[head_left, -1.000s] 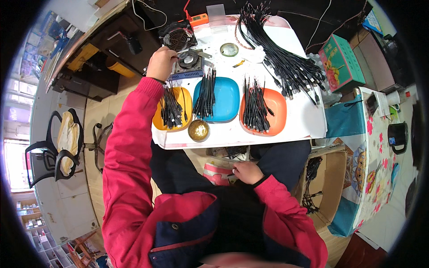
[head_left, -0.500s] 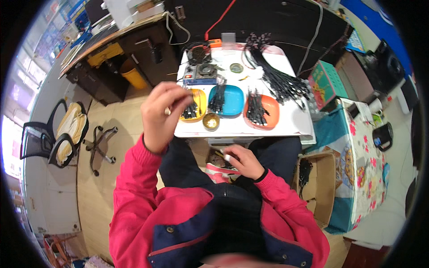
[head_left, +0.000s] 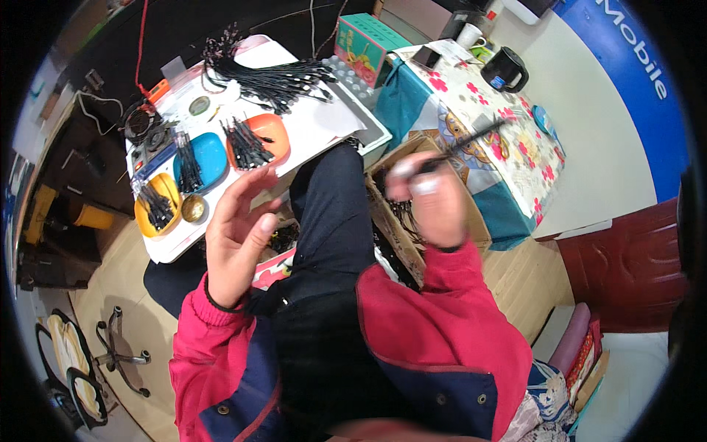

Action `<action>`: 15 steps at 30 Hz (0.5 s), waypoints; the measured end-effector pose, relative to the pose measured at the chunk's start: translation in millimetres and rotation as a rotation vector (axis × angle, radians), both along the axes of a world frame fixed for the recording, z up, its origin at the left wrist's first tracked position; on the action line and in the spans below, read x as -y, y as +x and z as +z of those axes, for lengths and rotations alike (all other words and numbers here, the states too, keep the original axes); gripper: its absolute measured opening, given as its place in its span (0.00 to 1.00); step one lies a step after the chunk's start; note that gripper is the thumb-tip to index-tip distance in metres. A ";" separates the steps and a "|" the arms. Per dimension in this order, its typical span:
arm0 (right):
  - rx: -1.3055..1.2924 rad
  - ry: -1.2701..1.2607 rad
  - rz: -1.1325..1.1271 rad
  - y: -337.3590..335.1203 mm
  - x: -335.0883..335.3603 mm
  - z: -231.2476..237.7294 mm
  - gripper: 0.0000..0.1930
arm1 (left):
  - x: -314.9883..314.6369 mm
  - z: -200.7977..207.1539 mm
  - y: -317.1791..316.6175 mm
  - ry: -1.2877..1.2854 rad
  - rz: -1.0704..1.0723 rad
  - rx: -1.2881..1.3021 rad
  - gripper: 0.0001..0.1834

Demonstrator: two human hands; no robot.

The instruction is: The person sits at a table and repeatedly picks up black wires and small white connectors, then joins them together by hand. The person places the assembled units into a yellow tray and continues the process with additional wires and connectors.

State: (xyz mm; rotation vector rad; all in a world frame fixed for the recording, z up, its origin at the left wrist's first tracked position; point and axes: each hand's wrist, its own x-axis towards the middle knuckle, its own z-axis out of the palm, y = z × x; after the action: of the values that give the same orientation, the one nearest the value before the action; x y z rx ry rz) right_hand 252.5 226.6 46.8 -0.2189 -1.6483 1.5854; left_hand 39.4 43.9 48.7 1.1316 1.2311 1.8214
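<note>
Well apart from the white bench (head_left: 173,247), off beyond its front-right corner, the right hand (head_left: 438,206) has its fingers clamped on a slim black cable (head_left: 475,136). Motion blurs them, so I cannot tell which fingertips press where. The cable's long axis slants upward and to the right, its free end pointing away from the bench, seen against the flowered cloth of the side table (head_left: 519,173). Below this hand stands an open carton (head_left: 479,228) with more dark cables in it.

The left hand (head_left: 239,236) is raised in front of the bench's front edge, fingers and thumb apart, holding nothing.

Along that front edge, from the left corner, sit a yellow tray (head_left: 175,215), a blue tray (head_left: 213,162) and an orange tray (head_left: 276,144). Each bears a bunch of black cables lying lengthwise, plug ends toward the front edge. A small brass-coloured cup (head_left: 193,208) stands between the yellow tray and that edge. A larger cable pile (head_left: 272,81) stretches from the bench's far edge toward its right edge.
</note>
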 end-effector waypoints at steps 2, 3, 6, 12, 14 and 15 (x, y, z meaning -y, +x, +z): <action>0.114 0.098 -0.362 49.1 -23.2 20.2 0.14 | -2.2 -19.6 -10.8 -0.115 0.027 -0.018 0.23; 0.195 0.198 -0.439 68.6 -31.0 26.2 0.14 | -3.0 -31.2 -17.4 -0.191 0.038 -0.033 0.22; 0.608 0.372 -0.547 100.6 -53.2 15.0 0.12 | 2.3 -68.1 -29.1 -0.326 0.060 0.018 0.18; 1.104 0.405 -0.355 71.3 -119.5 -123.9 0.12 | 24.7 -108.8 -57.2 -0.435 0.180 0.037 0.14; 1.220 0.491 -0.388 63.2 -133.6 -168.9 0.14 | 32.5 -112.1 -72.8 -0.397 0.270 0.066 0.13; 1.325 0.599 -0.416 63.6 -141.6 -180.0 0.15 | 39.7 -112.2 -84.1 -0.391 0.335 0.059 0.13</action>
State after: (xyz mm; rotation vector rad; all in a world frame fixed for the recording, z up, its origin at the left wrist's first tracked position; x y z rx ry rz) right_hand 316.1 368.2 -133.2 -1.3851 -2.6757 0.4596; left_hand -44.7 4.2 -63.5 0.6804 1.7296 1.7223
